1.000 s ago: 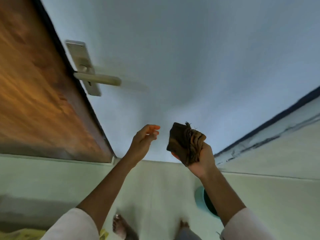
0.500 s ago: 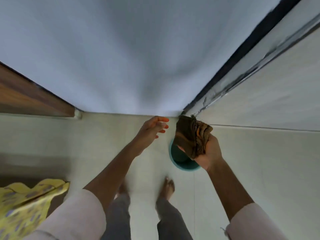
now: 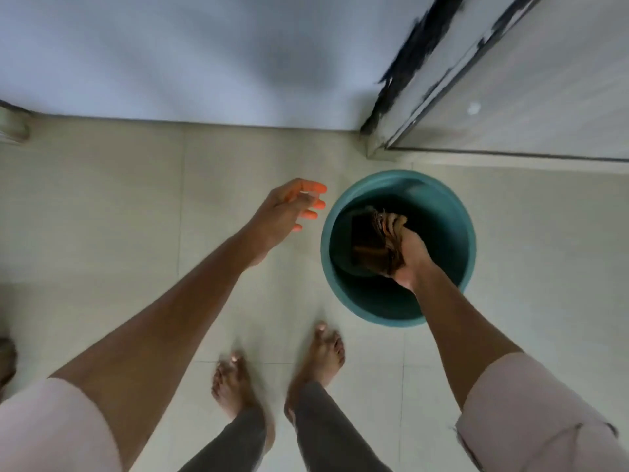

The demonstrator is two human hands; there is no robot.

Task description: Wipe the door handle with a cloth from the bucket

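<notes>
Over the bucket (image 3: 343,294), right hand (image 3: 413,257) clutching the cloth (image 3: 371,243); left hand (image 3: 286,212) loosely spread, empty.

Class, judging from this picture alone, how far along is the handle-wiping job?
Done: cannot be judged; no door handle is in view. In hand: the right hand grips the brown cloth over the teal bucket; the left hand hangs open and empty beside it. Left: unclear whether wiping remains or the cloth is being returned.

Right hand (image 3: 410,257) grips the brown cloth (image 3: 372,245) inside the teal bucket (image 3: 340,287); left hand (image 3: 286,216) hovers open beside it.
</notes>
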